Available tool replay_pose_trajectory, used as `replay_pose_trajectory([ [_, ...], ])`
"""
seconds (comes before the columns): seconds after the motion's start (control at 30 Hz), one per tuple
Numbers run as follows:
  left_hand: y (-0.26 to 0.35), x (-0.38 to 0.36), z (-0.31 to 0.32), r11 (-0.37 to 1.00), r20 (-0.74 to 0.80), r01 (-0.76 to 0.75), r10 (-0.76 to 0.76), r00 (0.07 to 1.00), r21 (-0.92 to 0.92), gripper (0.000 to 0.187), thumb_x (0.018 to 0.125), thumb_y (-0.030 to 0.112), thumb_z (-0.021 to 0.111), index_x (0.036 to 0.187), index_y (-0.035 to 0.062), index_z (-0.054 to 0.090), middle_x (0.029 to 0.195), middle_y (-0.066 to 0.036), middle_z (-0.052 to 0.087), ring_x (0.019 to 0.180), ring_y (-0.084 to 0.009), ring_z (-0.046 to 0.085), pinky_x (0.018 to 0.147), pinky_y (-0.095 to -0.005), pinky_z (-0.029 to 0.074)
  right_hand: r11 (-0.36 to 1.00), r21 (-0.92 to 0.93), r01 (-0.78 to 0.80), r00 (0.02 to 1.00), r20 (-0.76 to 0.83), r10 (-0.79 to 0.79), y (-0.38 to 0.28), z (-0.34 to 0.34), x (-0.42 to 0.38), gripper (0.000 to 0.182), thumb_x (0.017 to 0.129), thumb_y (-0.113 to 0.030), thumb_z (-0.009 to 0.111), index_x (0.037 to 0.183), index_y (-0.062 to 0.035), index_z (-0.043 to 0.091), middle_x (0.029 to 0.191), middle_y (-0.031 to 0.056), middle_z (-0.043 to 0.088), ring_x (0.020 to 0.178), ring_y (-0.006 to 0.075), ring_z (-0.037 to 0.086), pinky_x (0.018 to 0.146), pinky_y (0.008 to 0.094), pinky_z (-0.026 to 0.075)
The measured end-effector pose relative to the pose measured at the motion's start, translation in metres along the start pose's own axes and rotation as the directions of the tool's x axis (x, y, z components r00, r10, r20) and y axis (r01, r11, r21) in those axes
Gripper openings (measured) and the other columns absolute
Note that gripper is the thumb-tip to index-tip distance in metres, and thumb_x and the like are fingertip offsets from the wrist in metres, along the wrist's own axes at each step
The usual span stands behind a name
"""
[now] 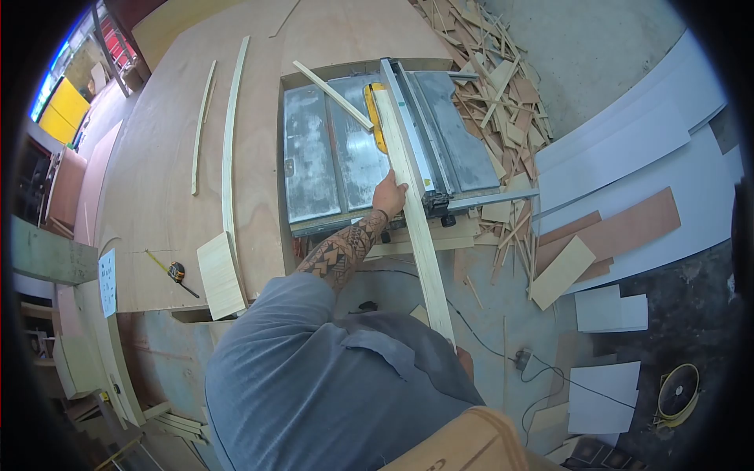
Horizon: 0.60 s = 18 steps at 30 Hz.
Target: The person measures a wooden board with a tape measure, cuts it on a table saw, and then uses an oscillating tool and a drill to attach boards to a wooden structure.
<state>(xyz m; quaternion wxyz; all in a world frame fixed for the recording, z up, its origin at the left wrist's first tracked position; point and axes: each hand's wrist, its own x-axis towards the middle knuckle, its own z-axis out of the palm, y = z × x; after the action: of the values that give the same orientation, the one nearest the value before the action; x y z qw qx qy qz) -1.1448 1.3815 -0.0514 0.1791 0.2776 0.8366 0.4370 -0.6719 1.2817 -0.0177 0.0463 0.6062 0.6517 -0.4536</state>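
A long pale wooden plank (415,228) lies on the metal table saw (310,149), along its fence (416,133), and runs back towards my body. My left hand (389,196) grips the plank near the saw's front edge, thumb on top. At the plank's rear end, beside my waist, my right hand (465,362) shows only in part; it appears closed on the wood, with most fingers hidden. A yellow blade insert (375,118) sits left of the plank's far end. Another short wooden strip (334,96) rests diagonally across the saw top.
Left of the saw, a large plywood worktop (165,157) bears long strips (233,133), a tape measure (176,272) and a small board (221,275). Offcuts (503,86) pile up on the right, near white sheets (620,157). A power cable (487,345) crosses the floor close to a fan (678,391).
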Motion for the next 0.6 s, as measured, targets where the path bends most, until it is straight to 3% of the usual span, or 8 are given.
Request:
replay_pose_trajectory([
  [0.1,0.009,0.003,-0.004,0.995,-0.084,0.047,-0.054,0.995,-0.084,0.057,0.093,0.022,0.071,0.137,-0.0054,0.050,0.111,-0.030,0.071,0.108,-0.0470,0.069,0.093,-0.0505,0.054,1.000,-0.025,0.001,0.999,0.046,0.000,-0.007,0.000,0.011,0.072,0.099,-0.063,0.056,0.095,0.0074,0.073,0.084,0.0299,0.071,0.081,0.0427,0.071,0.076,0.0501,0.052],
  [0.17,0.002,0.013,0.006,0.988,-0.197,0.131,-0.144,0.970,-0.076,0.049,0.090,0.024,0.075,0.124,-0.0051,0.053,0.105,-0.029,0.071,0.103,-0.0477,0.070,0.090,-0.0501,0.055,0.999,-0.050,0.003,0.999,0.048,-0.001,-0.009,0.002,0.019,0.075,0.098,-0.065,0.054,0.095,0.0071,0.074,0.087,0.0304,0.071,0.085,0.0439,0.071,0.078,0.0507,0.052],
  [0.23,-0.011,0.023,0.009,0.987,-0.191,0.139,-0.152,0.970,-0.079,0.050,0.086,0.034,0.080,0.110,-0.0032,0.056,0.100,-0.027,0.070,0.099,-0.0425,0.070,0.087,-0.0472,0.055,0.998,-0.051,-0.021,0.999,0.031,0.022,-0.006,0.005,0.024,0.078,0.098,-0.068,0.052,0.096,0.0068,0.074,0.090,0.0308,0.072,0.089,0.0451,0.071,0.080,0.0512,0.052],
  [0.3,-0.020,0.025,0.010,0.994,-0.184,0.103,-0.106,0.977,-0.026,0.052,0.086,0.038,0.080,0.105,-0.0041,0.056,0.096,-0.028,0.070,0.092,-0.0455,0.070,0.083,-0.0493,0.055,0.988,-0.151,0.018,0.999,0.046,-0.011,-0.007,0.009,0.029,0.083,0.096,-0.073,0.047,0.098,0.0056,0.075,0.096,0.0300,0.072,0.095,0.0461,0.070,0.084,0.0521,0.052],
  [0.37,-0.030,0.022,0.011,0.996,-0.127,0.086,-0.088,0.988,-0.014,0.054,0.086,0.044,0.079,0.099,-0.0043,0.060,0.092,-0.026,0.071,0.089,-0.0444,0.071,0.082,-0.0488,0.055,0.990,-0.137,-0.016,0.999,0.047,0.022,-0.008,0.013,0.030,0.083,0.096,-0.073,0.046,0.100,0.0044,0.075,0.098,0.0291,0.073,0.096,0.0457,0.070,0.086,0.0520,0.053],
  [0.53,-0.004,-0.038,-0.006,0.986,0.275,0.014,-0.059,0.960,0.164,0.055,0.095,0.048,0.067,0.081,-0.0050,0.068,0.083,-0.028,0.072,0.086,-0.0428,0.071,0.081,-0.0495,0.055,0.992,-0.100,-0.077,0.995,0.056,0.083,-0.019,0.008,0.028,0.083,0.094,-0.075,0.045,0.104,0.0009,0.076,0.099,0.0268,0.074,0.098,0.0445,0.071,0.088,0.0513,0.053],
  [0.6,-0.011,-0.033,0.000,0.951,0.185,-0.126,0.075,0.980,0.282,0.056,0.101,0.047,0.057,0.083,-0.0050,0.071,0.087,-0.030,0.071,0.088,-0.0464,0.070,0.083,-0.0516,0.054,0.989,-0.131,-0.063,0.991,0.107,0.077,-0.023,0.008,0.028,0.083,0.094,-0.075,0.045,0.106,0.0001,0.077,0.102,0.0265,0.074,0.100,0.0432,0.071,0.089,0.0511,0.054],
])
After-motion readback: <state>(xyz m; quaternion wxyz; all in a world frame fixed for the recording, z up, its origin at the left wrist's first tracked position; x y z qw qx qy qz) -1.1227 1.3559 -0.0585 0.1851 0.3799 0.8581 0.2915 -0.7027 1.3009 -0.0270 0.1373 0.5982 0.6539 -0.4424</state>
